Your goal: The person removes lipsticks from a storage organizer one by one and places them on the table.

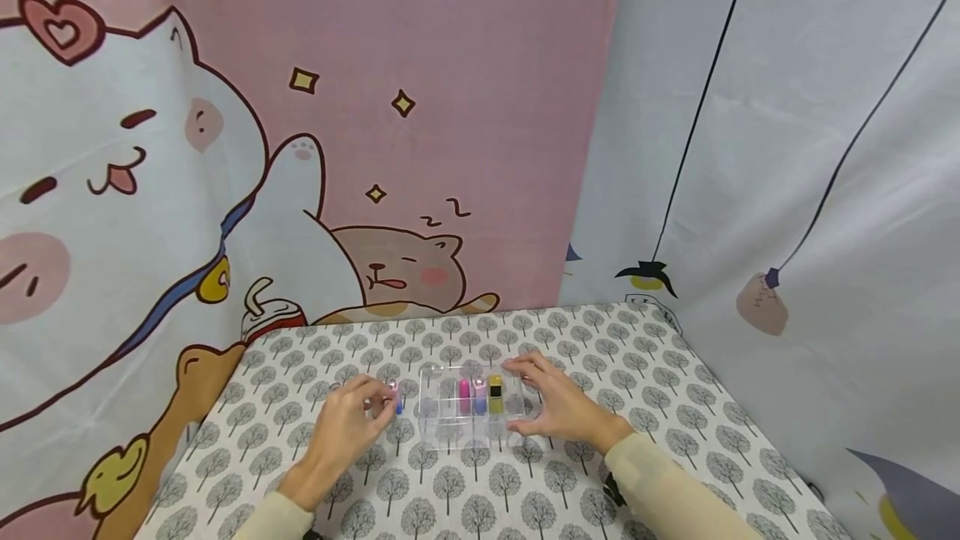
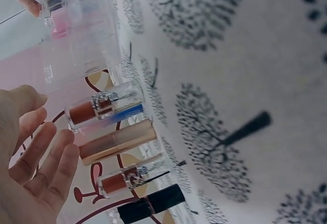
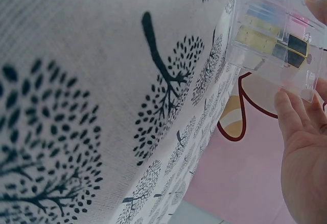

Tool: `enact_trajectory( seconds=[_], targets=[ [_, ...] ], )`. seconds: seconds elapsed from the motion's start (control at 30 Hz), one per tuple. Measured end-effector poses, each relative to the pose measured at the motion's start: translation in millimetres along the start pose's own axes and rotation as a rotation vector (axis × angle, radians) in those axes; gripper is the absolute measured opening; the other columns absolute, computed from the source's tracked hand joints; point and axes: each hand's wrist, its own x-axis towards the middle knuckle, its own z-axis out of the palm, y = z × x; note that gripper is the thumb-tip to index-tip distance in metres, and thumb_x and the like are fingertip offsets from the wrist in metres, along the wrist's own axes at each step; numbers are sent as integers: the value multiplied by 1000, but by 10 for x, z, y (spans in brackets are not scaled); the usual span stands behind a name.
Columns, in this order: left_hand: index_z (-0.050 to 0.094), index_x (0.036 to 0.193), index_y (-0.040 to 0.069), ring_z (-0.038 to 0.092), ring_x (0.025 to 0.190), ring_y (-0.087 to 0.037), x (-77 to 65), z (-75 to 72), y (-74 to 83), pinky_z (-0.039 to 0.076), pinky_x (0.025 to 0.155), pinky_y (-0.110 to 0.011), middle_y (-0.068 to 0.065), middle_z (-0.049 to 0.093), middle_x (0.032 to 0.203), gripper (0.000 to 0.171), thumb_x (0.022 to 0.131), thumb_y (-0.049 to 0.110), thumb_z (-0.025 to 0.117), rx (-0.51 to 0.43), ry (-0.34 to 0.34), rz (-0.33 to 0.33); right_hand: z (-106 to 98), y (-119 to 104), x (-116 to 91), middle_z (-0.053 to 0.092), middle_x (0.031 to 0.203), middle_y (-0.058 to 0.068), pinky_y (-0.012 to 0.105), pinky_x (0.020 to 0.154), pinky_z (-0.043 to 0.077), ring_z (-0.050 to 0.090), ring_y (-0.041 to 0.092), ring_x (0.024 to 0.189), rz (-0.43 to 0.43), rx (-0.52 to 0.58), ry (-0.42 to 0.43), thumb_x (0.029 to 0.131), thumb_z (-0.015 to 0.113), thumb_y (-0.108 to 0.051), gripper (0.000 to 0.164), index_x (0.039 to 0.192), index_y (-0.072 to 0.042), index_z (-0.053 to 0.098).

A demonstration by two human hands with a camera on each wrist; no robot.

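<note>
Beside the left end of the clear box lies a row of cosmetic tubes, and only the left wrist view shows it well: a clear tube with a reddish-brown section (image 2: 99,109), a blue piece (image 2: 125,113) close against it, a gold tube (image 2: 117,142), a second clear tube (image 2: 130,178) and a black tube (image 2: 152,203). From the head, the left hand (image 1: 348,415) covers most of them, with just a blue-ended bit showing past its fingertips. That hand has its thumb and loosely bent fingers parted, tips just beside the row, with hold of nothing. A narrow strip of tree-print cloth (image 1: 450,482) separates the row from the clear box (image 1: 442,433); more cloth runs out beyond the box's far edge and between its near edge and the person. The right hand (image 1: 558,402) spans the box's right end, thumb and curved fingers set apart and gripping it. Inside, right of the middle, a pink tube (image 1: 464,397), a clear-and-blue tube (image 1: 480,397) and a yellow tube with a black band (image 1: 496,394) stand side by side in compartments; the right wrist view shows that black band's gold edging. Behind hangs a pink cartoon backdrop (image 1: 480,65).
</note>
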Motion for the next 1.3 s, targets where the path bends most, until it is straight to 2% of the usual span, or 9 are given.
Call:
enact_trajectory(
  seconds=[0.13,0.23,0.4,0.67,0.93,1.07,1.3],
  targets=[
    [86,99,8,74,67,-14,46,-2,18,54,58,-6,-8,83,95,20,86,0,99,12,34,41,-2,-8,11,56,165,7,47,123,64,71,39,144,-8,-17,0,88,105,-36,97,168,-10,56],
    [86,99,9,72,67,-11,71,-12,41,51,56,-4,-7,84,96,21,86,0,99,2,49,45,-6,-18,18,57,165,5,47,122,65,71,35,143,-3,-34,-4,88,104,-39,98,169,-11,56],
    [86,102,8,68,67,-4,102,-16,79,53,56,-7,-9,85,97,22,86,-1,98,-5,41,32,-17,-41,20,57,165,4,50,120,67,72,34,141,11,-41,-10,88,104,-42,99,169,-13,56],
    [86,109,7,76,70,-17,167,26,147,56,58,-9,-11,85,102,25,88,1,97,-32,-2,12,-21,-39,32,57,165,2,50,121,66,71,33,143,23,-43,-11,86,105,-40,99,169,-15,57],
    [86,114,10,79,80,-18,245,121,265,71,66,-28,-7,85,108,28,89,9,100,-14,-19,6,-23,-21,26,56,165,0,45,122,65,70,30,145,28,-32,-6,86,106,-39,98,168,-19,57],
    [86,116,10,79,83,-17,285,173,325,69,69,-25,-7,85,109,30,89,12,100,-8,-28,20,-26,-22,23,56,165,0,45,122,65,70,30,145,29,-29,-4,85,106,-40,98,168,-20,57],
    [87,113,11,82,88,-21,324,301,388,69,75,-23,-5,86,108,31,86,11,102,-4,8,70,-13,-14,4,55,167,-1,43,126,62,67,28,149,40,-8,-19,86,105,-41,100,170,-20,55]
  ],
)
